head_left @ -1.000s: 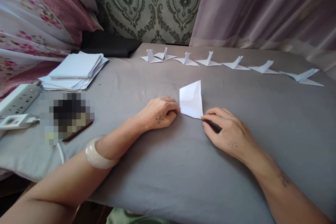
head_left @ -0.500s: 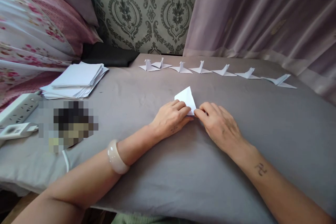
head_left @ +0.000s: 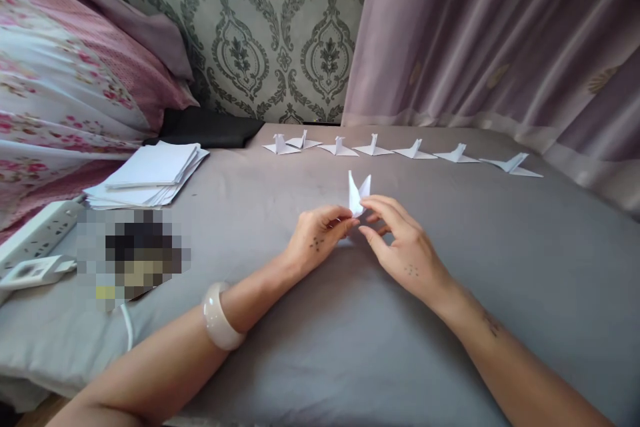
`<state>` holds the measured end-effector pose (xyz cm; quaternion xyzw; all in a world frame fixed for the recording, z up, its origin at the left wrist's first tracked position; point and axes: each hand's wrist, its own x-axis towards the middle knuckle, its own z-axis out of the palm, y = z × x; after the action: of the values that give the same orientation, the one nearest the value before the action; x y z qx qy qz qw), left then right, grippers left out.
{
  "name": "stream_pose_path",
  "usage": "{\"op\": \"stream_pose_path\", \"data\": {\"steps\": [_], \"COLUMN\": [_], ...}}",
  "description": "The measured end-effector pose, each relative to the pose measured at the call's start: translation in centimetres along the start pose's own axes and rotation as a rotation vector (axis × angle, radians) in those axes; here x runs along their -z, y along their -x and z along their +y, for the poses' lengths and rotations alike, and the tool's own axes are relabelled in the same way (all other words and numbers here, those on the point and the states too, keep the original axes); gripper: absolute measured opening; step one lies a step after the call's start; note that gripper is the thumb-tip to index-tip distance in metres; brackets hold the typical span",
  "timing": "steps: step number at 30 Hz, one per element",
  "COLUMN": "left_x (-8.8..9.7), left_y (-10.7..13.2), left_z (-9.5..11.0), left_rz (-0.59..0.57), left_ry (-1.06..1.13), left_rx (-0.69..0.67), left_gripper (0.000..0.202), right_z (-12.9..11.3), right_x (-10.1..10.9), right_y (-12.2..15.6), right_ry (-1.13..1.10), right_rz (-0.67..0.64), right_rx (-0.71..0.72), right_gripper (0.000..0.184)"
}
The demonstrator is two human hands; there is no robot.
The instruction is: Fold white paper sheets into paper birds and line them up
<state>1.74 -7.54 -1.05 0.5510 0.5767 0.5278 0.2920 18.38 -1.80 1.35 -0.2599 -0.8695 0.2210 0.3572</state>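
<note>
A small piece of folded white paper [head_left: 356, 199] stands upright in front of me, with two pointed flaps spread apart at the top. My left hand [head_left: 319, 235] pinches its lower edge between thumb and fingers. On the right side, my right hand [head_left: 404, 235] is open, thumb apart from the fingers, and the index fingertip is at the paper's edge; whether it touches I cannot tell. Beyond the hands, several folded white paper birds [head_left: 374, 146] stand in a row on the grey cloth [head_left: 310, 320].
At the left lies a stack of white paper sheets [head_left: 150, 170], near a black flat item [head_left: 215, 128]. A white power strip [head_left: 37, 233] with a plugged-in adapter [head_left: 35, 272] and a blurred-out object [head_left: 145, 253] are closer to me. Curtains [head_left: 450, 40] hang at the right.
The paper has gone from lying nearly flat to standing up with its flaps spread. My right thumb and fingers have opened. The view has tilted up slightly.
</note>
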Motion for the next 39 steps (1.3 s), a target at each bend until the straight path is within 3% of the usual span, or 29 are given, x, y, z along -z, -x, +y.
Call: {"op": "stream_pose_path", "data": {"steps": [8,10,12,15,17,19,25,30,34,39], "left_x": [0.0,0.1,0.3,0.6,0.8,1.1,2.2,2.6,2.9,2.9], "left_y": [0.1,0.2,0.4,0.7,0.7,0.6,0.2,0.0,0.0,0.0], "left_z": [0.8,0.9,0.9,0.9,0.7,0.4,-1.4,-2.1,-1.9,-1.6], "left_rz": [-0.186,-0.184,-0.097,0.004,-0.061,-0.138,-0.225,-0.238,-0.258,-0.25], "left_ry": [0.269,0.165,-0.052,-0.357,-0.461,-0.557,-0.672,-0.682,-0.679,-0.644], "left_rx": [0.111,0.122,0.095,-0.095,-0.211,-0.239,-0.209,-0.261,-0.221,-0.201], "left_gripper": [0.018,0.014,0.012,0.036,0.053,0.058,0.035,0.03,0.026,0.022], "right_z": [0.3,0.3,0.4,0.3,0.3,0.3,1.8,2.9,1.8,-0.7], "right_x": [-0.6,-0.7,-0.7,-0.7,-0.6,-0.3,2.3,3.8,3.4,1.4], "right_y": [0.2,0.3,0.3,0.3,0.3,0.3,1.5,3.2,2.7,0.2], "right_ry": [0.151,0.2,0.237,0.254,0.271,0.316,0.446,0.517,0.598,0.696], "right_rz": [-0.043,-0.057,-0.068,-0.082,-0.092,-0.1,-0.112,-0.235,-0.276,-0.325], "right_rx": [0.09,0.107,0.119,0.138,0.147,0.161,0.17,0.166,0.177,0.185], "right_gripper": [0.042,0.041,0.041,0.042,0.04,0.036,0.018,0.014,0.018,0.013]}}
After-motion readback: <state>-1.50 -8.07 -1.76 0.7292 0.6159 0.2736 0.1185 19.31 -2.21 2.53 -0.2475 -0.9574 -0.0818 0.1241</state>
